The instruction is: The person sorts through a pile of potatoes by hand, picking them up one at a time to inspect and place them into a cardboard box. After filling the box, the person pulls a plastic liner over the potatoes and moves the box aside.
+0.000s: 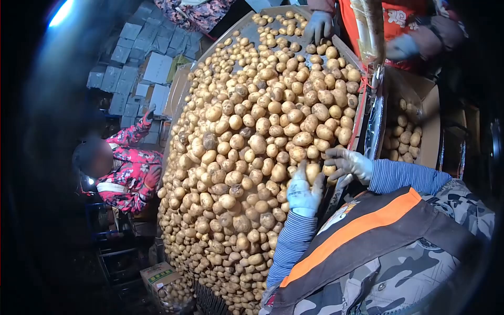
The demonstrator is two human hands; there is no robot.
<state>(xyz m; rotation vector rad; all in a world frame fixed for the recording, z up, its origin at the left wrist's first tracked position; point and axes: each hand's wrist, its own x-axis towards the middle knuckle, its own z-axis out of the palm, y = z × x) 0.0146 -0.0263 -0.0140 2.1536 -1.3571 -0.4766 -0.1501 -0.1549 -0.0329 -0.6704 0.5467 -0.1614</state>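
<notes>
A large heap of potatoes (pixel 247 152) covers the sorting table in front of me. My left hand (pixel 305 193), in a pale blue and white glove, reaches in at the heap's near edge. Its fingers and thumb close round a potato (pixel 313 171). Just beside it, my right hand (pixel 350 164), gloved in white and grey, has its fingers bent over another potato (pixel 329 170). Both hands are at the table's near rim, close together. Part of the right hand's grip is hidden by its own fingers.
An open carton (pixel 428 123) holding potatoes stands right of the table, past a wrapped post (pixel 371 37). A co-worker's gloved hand (pixel 318 27) touches the far end. Another person in a pink patterned jacket (pixel 131 170) stands opposite. A filled box (pixel 167 286) sits lower left.
</notes>
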